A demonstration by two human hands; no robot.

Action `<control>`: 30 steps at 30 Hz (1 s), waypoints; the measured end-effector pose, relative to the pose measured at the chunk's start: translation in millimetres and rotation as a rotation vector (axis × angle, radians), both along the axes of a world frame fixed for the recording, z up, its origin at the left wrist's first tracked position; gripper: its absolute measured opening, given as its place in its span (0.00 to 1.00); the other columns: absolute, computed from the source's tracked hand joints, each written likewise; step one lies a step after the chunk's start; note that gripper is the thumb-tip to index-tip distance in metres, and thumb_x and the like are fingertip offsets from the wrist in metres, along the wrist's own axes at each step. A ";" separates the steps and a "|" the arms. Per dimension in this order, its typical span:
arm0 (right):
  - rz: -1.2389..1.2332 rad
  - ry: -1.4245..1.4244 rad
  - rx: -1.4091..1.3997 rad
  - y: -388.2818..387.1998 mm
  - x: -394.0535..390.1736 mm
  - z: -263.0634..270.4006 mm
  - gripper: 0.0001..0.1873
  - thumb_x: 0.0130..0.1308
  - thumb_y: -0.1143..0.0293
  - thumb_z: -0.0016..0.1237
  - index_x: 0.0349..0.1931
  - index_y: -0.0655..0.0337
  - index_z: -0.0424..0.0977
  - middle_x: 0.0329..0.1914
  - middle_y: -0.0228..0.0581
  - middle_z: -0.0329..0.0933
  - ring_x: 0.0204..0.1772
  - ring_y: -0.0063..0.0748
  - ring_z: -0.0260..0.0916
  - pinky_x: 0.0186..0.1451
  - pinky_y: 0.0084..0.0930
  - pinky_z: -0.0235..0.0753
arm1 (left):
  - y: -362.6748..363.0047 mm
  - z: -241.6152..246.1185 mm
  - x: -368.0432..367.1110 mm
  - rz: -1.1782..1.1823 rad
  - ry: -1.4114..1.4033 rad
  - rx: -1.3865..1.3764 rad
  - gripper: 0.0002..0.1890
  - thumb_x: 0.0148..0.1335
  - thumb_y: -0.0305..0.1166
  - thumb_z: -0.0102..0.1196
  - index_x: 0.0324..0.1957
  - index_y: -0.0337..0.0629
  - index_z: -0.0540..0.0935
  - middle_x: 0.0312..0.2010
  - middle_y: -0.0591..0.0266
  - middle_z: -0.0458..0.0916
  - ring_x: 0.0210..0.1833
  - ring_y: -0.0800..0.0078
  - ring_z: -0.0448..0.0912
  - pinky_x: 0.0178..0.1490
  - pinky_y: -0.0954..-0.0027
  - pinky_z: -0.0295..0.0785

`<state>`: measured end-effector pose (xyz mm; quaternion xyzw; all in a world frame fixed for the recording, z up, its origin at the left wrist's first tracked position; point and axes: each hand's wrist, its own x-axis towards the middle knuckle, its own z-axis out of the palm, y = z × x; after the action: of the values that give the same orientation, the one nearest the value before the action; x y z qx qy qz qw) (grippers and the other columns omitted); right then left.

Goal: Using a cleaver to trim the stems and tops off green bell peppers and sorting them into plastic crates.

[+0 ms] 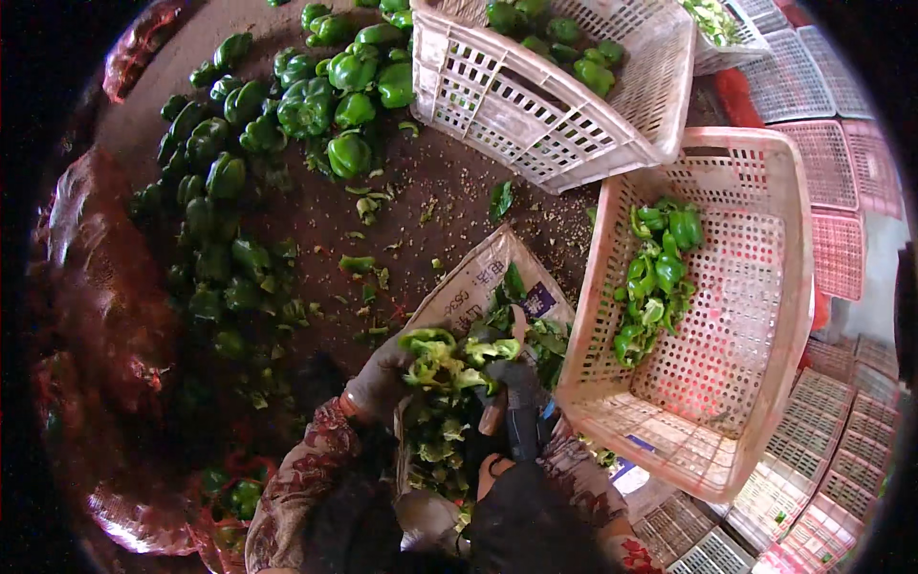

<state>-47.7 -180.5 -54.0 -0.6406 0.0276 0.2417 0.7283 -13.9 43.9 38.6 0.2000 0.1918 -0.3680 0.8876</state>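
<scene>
My left hand (pixel 380 377), in a grey glove, holds a piece of green bell pepper (pixel 430 351) cut open, with its pale inside facing up. Gloved in dark grey, my right hand (pixel 518 391) grips a knife by its wooden handle (pixel 492 416); the curved blade (pixel 518 326) points away from me. Another opened pepper piece (pixel 491 350) lies against the right fingers; whether the two pieces are still joined cannot be seen. Below both hands is an open cardboard box (pixel 459 287) bearing writing, with pepper cores and trimmings (pixel 441 445) inside.
Whole green bell peppers (pixel 305 107) lie piled on the floor ahead and left. A tilted white plastic crate (pixel 531 107) holds more. Cut peppers (pixel 656 276) lie in the pinkish crate (pixel 746 287) at right. Mesh sacks (pixel 107 287) stand left; stacked crates (pixel 803 423) fill the far right.
</scene>
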 end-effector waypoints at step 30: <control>-0.312 0.341 -0.101 1.7 -30.5 9.6 0.17 0.58 0.60 0.45 0.44 0.60 0.68 0.34 0.41 0.72 0.35 0.34 0.70 0.38 0.29 0.71 | -51.3 7.4 4.4 -0.066 -0.224 0.491 0.35 0.45 0.19 0.54 0.59 0.39 0.58 0.45 0.58 0.71 0.45 0.71 0.72 0.48 0.73 0.69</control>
<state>-78.2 -178.7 -44.4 -0.6140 0.2611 0.2293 0.7087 -9.6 -7.4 46.0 0.4549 0.1692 -0.3149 0.8157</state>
